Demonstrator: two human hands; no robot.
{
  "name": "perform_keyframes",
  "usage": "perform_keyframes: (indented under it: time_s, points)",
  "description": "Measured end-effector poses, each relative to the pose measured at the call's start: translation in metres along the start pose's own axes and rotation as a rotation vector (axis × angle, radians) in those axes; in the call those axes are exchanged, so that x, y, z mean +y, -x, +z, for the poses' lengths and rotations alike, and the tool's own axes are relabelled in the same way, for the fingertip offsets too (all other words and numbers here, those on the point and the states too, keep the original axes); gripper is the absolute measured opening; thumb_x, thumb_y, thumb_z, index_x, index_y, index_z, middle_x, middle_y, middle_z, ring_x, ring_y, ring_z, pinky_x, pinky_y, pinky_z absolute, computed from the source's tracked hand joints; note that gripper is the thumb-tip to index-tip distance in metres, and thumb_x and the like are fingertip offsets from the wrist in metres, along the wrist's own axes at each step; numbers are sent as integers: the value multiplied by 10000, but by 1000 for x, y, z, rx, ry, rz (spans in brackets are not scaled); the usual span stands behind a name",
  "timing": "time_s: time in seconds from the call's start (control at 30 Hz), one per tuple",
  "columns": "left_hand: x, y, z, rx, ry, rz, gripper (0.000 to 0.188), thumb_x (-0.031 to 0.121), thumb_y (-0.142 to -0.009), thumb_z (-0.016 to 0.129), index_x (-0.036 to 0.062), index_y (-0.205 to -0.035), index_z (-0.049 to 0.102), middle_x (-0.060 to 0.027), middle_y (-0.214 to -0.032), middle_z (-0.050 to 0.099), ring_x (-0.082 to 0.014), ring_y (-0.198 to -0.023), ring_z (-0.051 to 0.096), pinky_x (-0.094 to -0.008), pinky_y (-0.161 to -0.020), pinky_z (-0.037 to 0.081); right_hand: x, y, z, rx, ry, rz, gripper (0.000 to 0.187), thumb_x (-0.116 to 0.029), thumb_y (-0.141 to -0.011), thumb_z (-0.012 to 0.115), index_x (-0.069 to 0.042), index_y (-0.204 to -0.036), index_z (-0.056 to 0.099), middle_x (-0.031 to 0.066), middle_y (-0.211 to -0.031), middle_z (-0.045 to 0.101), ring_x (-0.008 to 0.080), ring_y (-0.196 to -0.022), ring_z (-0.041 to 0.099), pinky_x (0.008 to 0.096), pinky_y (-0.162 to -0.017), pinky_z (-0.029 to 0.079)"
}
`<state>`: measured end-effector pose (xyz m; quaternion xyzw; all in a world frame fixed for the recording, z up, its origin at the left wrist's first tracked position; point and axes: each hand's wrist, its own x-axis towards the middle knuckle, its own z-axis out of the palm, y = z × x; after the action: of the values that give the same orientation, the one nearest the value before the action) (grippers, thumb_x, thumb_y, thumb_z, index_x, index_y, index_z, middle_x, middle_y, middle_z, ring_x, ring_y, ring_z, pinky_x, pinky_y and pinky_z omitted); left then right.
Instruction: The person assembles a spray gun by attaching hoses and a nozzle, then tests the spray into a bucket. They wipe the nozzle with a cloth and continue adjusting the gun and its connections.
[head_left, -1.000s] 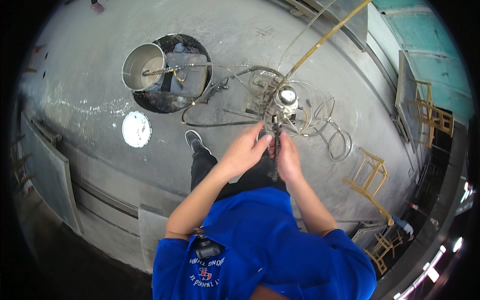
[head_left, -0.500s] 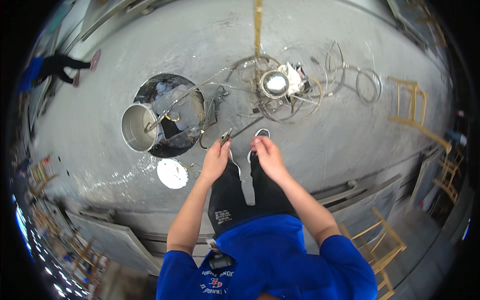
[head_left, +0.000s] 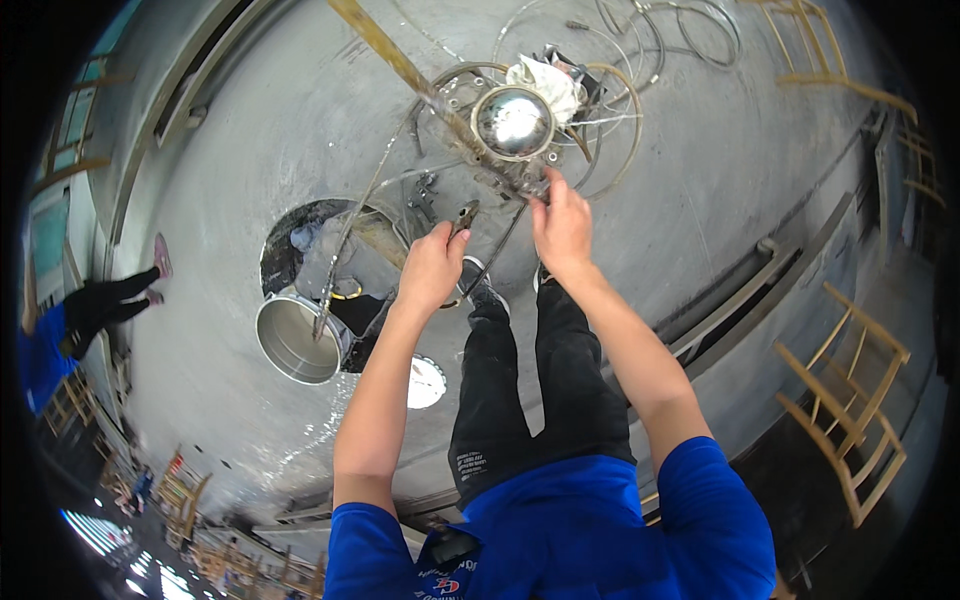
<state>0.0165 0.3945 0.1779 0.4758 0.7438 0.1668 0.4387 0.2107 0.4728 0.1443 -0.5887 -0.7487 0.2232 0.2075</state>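
Note:
My left hand [head_left: 428, 270] is closed round a pair of pliers [head_left: 465, 215], their dark jaws pointing up and away from me. My right hand [head_left: 563, 232] reaches to the near edge of the pump-like machine [head_left: 520, 185], its fingertips bent together against the metal there. What they pinch, if anything, is hidden. A shiny metal dome [head_left: 513, 123] tops the machine, with a white cloth [head_left: 548, 85] bunched beside it. A dark hose [head_left: 497, 245] runs from the machine toward my feet. Left of it a spray gun [head_left: 424, 197] lies on the floor.
A metal bucket [head_left: 298, 340] stands by a dark round tray [head_left: 285, 245] with cloths in it. A white lid [head_left: 427, 382] lies nearby. Hoses [head_left: 640, 95] coil behind the machine. Wooden stools [head_left: 850, 400] stand at right; another person [head_left: 80, 315] is far left.
I have stepped in closer to the machine, and the view has turned. My right hand has moved forward onto the machine's near edge. The pliers stay in my left hand.

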Motion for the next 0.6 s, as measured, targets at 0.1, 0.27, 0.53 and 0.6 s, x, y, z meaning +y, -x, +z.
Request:
perform_keyframes:
  time_s: [0.1, 0.27, 0.53, 0.6]
  points:
    - [4, -5, 2, 5, -5, 95, 332, 221, -978, 500, -75, -1119, 554, -310, -906, 628, -479, -915, 601, -498, -822, 461, 12, 0, -43, 58, 83, -26, 381, -99, -829, 670, -49, -1191, 563, 148, -967, 619, 351, -912, 585, 442, -837, 444]
    - [18, -10, 8, -34, -110, 127, 496, 211, -995, 427, -142, -1343, 418, -345, -1118, 584, -474, -1088, 557, -473, -978, 420, 25, -3, -106, 392, 452, 283, 306, -205, -852, 707, 7, -1022, 568, 196, -919, 588, 301, -883, 598, 402, -800, 461]
    - [45, -9, 13, -96, -138, -74, 536, 195, -976, 420, -146, -1386, 369, -376, -1163, 529, -488, -1130, 519, -450, -996, 413, 60, 6, -124, 398, -872, 964, 584, -561, -951, 533, 7, -833, 605, 110, -790, 652, 199, -831, 674, 336, -709, 536]
    - [55, -2, 18, -103, -117, -121, 555, 183, -963, 435, -149, -1398, 344, -384, -1169, 508, -489, -1119, 522, -444, -995, 416, 43, 12, -102, 201, -966, 846, 636, -609, -949, 489, 3, -1014, 649, 101, -960, 677, 205, -933, 661, 368, -796, 537]
